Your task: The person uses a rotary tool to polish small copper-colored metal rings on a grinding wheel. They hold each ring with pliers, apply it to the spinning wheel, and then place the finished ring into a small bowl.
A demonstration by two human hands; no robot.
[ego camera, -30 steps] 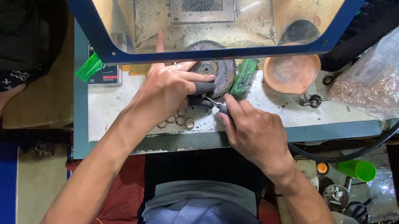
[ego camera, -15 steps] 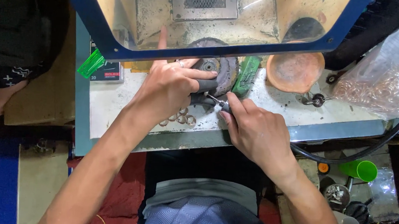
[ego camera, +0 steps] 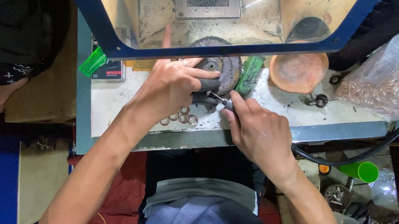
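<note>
Pinching small metal piece (ego camera: 215,98) at bench centre, just near of grey wheel (ego camera: 221,71). Left hand (ego camera: 175,87) grasps it with dark-capped fingertips; right hand (ego camera: 259,130) clenched, thumb and finger steadying it. Likely light, stiff, slippery: grip its edges. Small rings (ego camera: 180,118) on worktop (ego camera: 115,106) beside left hand; clay bowl (ego camera: 298,71) far right.
</note>
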